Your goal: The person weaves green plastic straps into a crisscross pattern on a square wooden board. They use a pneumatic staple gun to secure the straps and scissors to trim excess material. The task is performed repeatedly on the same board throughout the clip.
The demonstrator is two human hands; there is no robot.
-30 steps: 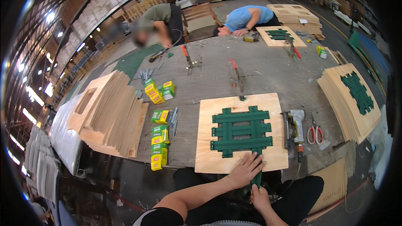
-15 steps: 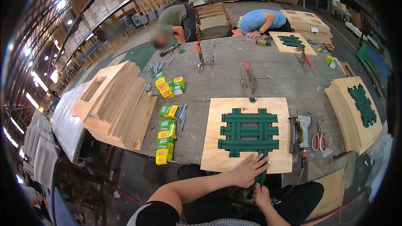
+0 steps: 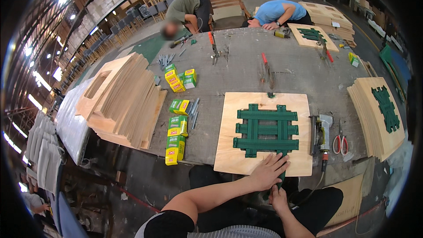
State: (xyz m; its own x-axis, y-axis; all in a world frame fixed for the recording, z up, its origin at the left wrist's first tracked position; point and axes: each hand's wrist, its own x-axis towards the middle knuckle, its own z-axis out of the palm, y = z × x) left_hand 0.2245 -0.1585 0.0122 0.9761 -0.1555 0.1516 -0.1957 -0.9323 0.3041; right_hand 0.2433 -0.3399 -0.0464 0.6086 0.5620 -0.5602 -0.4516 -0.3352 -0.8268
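Observation:
A light plywood panel (image 3: 225, 119) lies at the near edge of the table, with dark green webbing straps (image 3: 267, 116) woven in a lattice over its cut-out. My left hand (image 3: 269, 171) rests flat, fingers stretched out, on the panel's near edge and across one strap. Just below it, my right hand (image 3: 278, 198) is closed on the loose end of that green webbing strap (image 3: 282, 180), which hangs over the near edge. Beside the panel on the right lie a staple gun (image 3: 325, 131) and scissors with red handles (image 3: 339, 143).
Green and yellow boxes (image 3: 177, 125) and metal staple strips (image 3: 194, 113) lie left of the panel. Plywood stacks stand at the left (image 3: 128, 105) and right (image 3: 368, 119). Red-handled pliers (image 3: 265, 68) lie beyond the panel. Two people (image 3: 280, 14) bend over the far side.
The whole view has shifted slightly, so the table and panel sit higher in the picture. Both hands keep nearly the same place on the strap and panel.

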